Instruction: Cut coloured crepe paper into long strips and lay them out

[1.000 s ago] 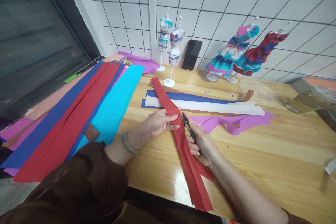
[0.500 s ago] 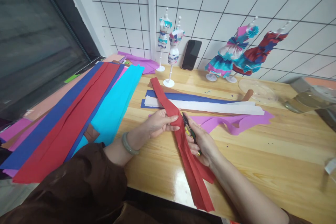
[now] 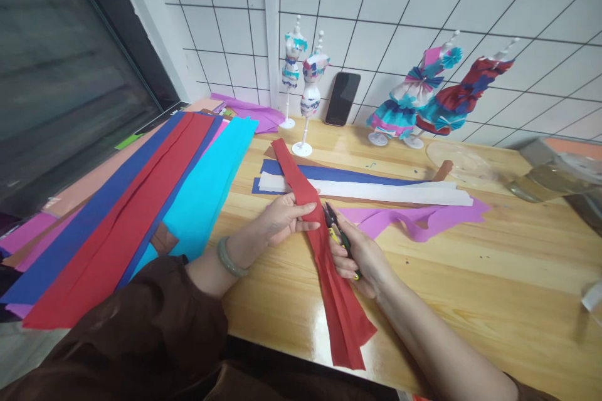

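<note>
Between thumb and fingers, my left hand (image 3: 285, 219) pinches a long red crepe paper strip (image 3: 336, 294) at about its middle. One end of the strip points to the wall, while its layered lower end hangs to the table's front edge. My right hand (image 3: 360, 250) is wrapped round small thread snips (image 3: 339, 232) with yellow and dark handles. Their dark blades point up and left, just right of the strip and close to my left fingers. Whether the blades touch the paper I cannot tell.
White (image 3: 367, 189), blue and brown strips lie behind my hands, with a purple piece (image 3: 426, 222) beside them. A pile of coloured paper (image 3: 113, 213) covers the left side. Small dress forms (image 3: 310, 84), a phone (image 3: 343, 98) and a glass jar (image 3: 550, 178) stand along the wall.
The lower end of the red strip has swung left and lifted slightly. The snips' blades have spread apart a little. Both hands stay in nearly the same place.
</note>
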A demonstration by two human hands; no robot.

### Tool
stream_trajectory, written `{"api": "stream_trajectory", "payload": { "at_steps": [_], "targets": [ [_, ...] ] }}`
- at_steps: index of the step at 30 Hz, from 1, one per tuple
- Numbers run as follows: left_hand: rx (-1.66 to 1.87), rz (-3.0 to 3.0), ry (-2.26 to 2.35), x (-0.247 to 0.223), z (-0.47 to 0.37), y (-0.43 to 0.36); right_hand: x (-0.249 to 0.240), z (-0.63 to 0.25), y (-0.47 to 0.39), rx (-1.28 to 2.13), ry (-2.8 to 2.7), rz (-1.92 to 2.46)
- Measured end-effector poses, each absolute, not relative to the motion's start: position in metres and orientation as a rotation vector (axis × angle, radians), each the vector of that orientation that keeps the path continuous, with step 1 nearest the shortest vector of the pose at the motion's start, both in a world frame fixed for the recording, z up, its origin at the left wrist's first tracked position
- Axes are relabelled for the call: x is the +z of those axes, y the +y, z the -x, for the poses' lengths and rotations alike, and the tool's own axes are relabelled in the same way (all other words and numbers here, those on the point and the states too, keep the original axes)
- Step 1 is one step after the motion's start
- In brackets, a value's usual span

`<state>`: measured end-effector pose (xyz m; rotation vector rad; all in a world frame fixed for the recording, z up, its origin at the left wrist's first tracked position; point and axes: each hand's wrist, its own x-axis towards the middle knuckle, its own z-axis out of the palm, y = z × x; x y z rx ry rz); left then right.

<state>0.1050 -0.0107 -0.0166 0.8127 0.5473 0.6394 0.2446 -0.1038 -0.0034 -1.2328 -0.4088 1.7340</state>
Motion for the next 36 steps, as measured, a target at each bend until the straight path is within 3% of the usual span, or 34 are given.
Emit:
{"api": "stream_trajectory", "payload": {
  "at_steps": [36],
  "targets": [
    [0.513,-0.842,0.510,-0.023,-0.109,-0.020,0.004,-0.242,-0.104,1.683,-0.448,1.172]
  ]
}}
